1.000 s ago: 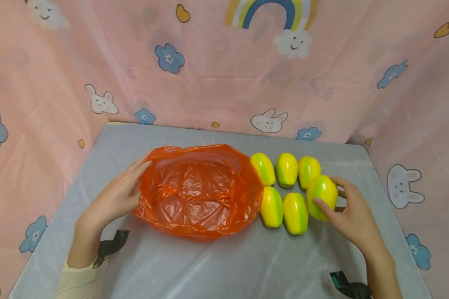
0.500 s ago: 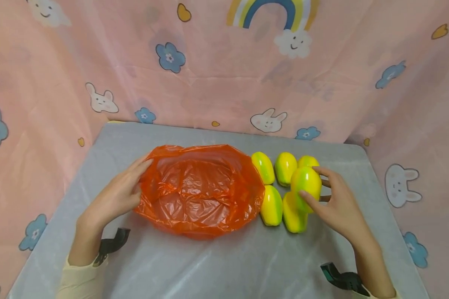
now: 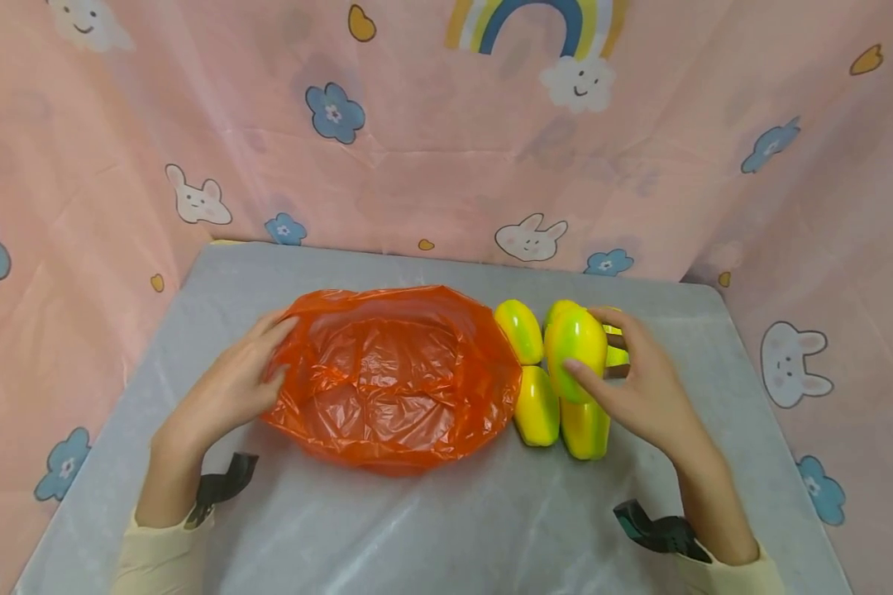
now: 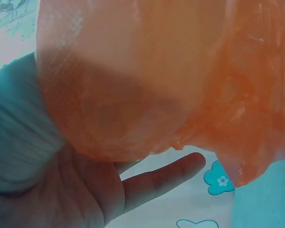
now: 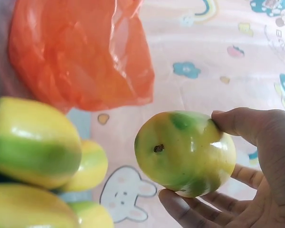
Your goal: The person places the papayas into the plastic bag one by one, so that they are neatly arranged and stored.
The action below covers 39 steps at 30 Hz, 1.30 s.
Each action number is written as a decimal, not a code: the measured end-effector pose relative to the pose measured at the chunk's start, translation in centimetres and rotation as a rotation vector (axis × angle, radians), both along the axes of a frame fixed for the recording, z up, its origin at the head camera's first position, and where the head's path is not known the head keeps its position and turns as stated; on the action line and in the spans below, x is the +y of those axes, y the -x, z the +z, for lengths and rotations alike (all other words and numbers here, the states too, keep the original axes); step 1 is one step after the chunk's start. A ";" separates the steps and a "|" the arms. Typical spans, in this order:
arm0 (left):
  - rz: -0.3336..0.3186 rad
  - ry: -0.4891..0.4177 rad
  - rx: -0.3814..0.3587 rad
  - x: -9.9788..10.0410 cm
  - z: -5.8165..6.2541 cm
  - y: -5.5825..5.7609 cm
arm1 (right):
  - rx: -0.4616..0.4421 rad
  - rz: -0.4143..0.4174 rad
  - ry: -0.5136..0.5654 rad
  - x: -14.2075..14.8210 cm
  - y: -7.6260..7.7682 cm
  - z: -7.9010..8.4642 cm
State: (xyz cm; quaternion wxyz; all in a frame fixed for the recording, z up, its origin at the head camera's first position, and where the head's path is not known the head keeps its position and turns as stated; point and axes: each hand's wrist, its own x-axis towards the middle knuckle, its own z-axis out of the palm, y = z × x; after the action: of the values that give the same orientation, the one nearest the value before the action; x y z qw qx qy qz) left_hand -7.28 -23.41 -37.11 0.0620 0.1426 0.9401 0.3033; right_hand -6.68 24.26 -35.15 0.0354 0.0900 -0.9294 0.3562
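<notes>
My right hand [image 3: 640, 388] holds a glossy yellow-green papaya [image 3: 576, 355] between thumb and fingers, above the other papayas. In the right wrist view its brown stem end faces the camera, with the thumb [image 5: 237, 121] on top and fingers underneath. An orange plastic bag [image 3: 387, 388] lies spread with its mouth wide, left of the fruit. At the bag's left rim is my left hand [image 3: 238, 384], fingers extended against the plastic. In the left wrist view the bag hangs across part of that hand, and one straight finger [image 4: 161, 183] shows below its edge.
Several more papayas [image 3: 537, 406] sit in two short rows by the bag's right edge, some partly hidden by the held one. A grey cloth covers the table [image 3: 446, 529]. A pink patterned curtain [image 3: 417, 182] stands behind and at both sides.
My right hand has carried the papaya leftward, from the right end of the rows to over their middle. The left hand stays at the bag's rim.
</notes>
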 end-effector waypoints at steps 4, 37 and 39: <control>0.001 -0.010 0.022 0.0 -0.2 0.0 | 0.005 0.033 0.022 -1.3 0.3 0.5; -0.037 0.044 0.054 0.8 -0.4 0.2 | -0.052 0.269 0.045 -9.7 3.3 2.2; -0.039 0.045 0.060 0.8 -0.4 0.1 | -0.034 0.292 0.033 -10.2 3.5 2.2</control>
State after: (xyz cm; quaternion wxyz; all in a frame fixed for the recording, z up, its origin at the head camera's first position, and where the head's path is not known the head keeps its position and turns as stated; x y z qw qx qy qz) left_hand -7.38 -22.56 -37.51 0.0428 0.1686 0.9452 0.2763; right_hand -10.13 14.10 -32.94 -0.0307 0.2175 -0.9009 0.3743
